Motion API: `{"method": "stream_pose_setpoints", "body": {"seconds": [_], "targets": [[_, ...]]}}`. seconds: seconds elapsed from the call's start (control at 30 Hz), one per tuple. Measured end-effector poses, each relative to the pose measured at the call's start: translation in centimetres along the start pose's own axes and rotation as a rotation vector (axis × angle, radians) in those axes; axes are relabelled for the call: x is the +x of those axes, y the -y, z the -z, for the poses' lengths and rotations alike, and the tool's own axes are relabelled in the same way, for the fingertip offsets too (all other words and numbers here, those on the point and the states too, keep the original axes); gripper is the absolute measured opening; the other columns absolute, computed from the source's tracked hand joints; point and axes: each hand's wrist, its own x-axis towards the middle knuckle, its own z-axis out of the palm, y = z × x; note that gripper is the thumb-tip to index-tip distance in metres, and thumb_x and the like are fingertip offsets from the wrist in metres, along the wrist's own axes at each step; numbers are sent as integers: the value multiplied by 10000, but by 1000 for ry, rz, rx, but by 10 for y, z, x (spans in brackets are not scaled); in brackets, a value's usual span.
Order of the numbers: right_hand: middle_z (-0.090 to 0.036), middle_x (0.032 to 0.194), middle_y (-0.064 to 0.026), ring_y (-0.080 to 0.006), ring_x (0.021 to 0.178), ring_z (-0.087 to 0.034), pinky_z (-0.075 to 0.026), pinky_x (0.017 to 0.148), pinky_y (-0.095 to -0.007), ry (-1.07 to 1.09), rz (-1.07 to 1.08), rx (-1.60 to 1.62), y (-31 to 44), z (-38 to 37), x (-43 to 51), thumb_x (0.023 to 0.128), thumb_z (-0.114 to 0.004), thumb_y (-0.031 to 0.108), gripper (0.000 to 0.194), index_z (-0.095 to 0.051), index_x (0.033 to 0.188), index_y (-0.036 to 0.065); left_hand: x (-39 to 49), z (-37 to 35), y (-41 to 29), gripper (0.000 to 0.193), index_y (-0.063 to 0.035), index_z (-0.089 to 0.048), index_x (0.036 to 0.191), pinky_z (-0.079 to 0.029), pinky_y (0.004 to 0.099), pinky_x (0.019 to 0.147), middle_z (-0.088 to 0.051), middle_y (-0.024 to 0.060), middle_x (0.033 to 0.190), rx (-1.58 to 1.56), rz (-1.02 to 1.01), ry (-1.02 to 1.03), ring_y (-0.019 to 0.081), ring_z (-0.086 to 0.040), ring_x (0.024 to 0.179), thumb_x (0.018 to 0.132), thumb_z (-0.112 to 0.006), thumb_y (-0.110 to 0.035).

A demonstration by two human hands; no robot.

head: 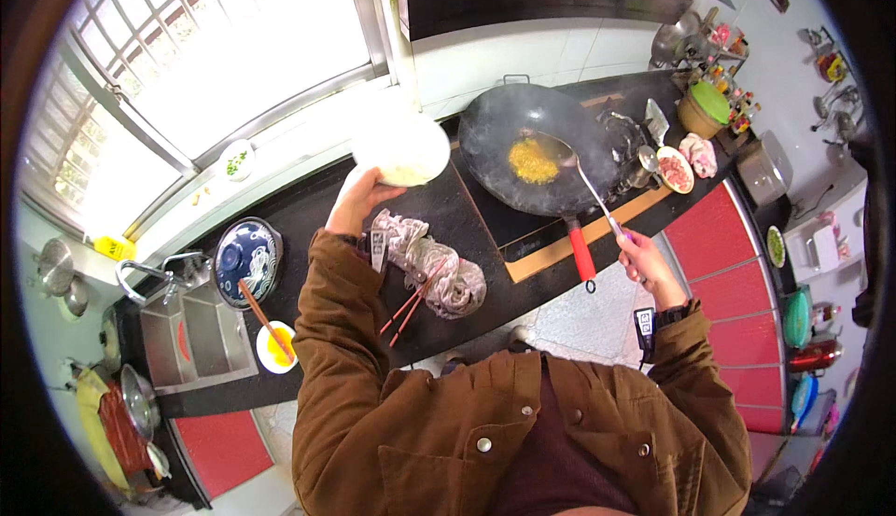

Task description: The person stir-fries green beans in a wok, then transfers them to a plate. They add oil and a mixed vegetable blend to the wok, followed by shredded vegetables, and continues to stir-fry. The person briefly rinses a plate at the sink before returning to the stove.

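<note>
My left hand [360,197] grips the rim of a white bowl [413,148], held tilted above the counter to the left of the wok. Pale contents show faintly inside it, too bright to make out. My right hand [644,260] is closed around the handle of a metal ladle [591,190]. The ladle's head rests inside a dark steel wok [490,159] beside bubbling yellow food [533,161]. Steam rises from the wok, whose red handle [581,250] points toward me.
A crumpled cloth [455,285] with red chopsticks [406,313] lies on the black counter [490,236]. Left stand a bowl of beaten egg [276,355], a blue patterned bowl [241,257] and a sink [203,341]. Sliced meat [675,168] and a green-lidded pot [703,110] are at right.
</note>
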Motion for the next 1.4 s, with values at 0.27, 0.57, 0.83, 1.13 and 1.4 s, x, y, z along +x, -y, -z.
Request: {"method": "stream_pose_setpoints", "body": {"seconds": [0.27, 0.57, 0.83, 1.13, 1.4], "targets": [[-578, 704, -120, -241, 649, -574, -440, 604, -354, -248, 499, -630, -10, 31, 2, 781, -655, 236, 335, -560, 994, -4, 29, -118, 10, 336, 96, -449, 1107, -559, 398, 725, -623, 223, 979, 2, 199, 108, 281, -649, 801, 808, -482, -54], [-621, 830, -198, -384, 801, -599, -468, 689, -430, -140, 601, -801, 16, 32, 20, 791, -628, 214, 348, -520, 1086, 65, 81, -185, 23, 262, 87, -586, 959, -566, 348, 705, -645, 163, 915, 396, 282, 182, 243, -651, 739, 813, -587, -131], [-622, 793, -187, -380, 757, -600, -473, 664, -452, -155, 702, -1027, 13, 59, 31, 812, -596, 199, 309, -502, 1067, 51, 90, -201, 14, 303, 138, -538, 980, -585, 326, 673, -618, 177, 893, 493, 264, 109, 241, -652, 718, 773, -573, -81], [-620, 739, -185, -375, 717, -608, -473, 641, -465, -308, 594, -1134, 12, 70, 42, 815, -587, 192, 253, -489, 992, 41, 83, -182, -14, 341, 159, -512, 997, -591, 338, 579, -615, 172, 808, 538, 191, -55, 244, -657, 656, 740, -557, -61], [-619, 872, -213, -384, 865, -586, -462, 745, -463, -214, 619, -976, 15, 53, 112, 807, -619, 246, 287, -550, 975, 25, 49, -176, -30, 364, 180, -463, 1019, -597, 370, 645, -603, 195, 847, 404, 122, -55, 252, -655, 702, 747, -554, -45]]}}
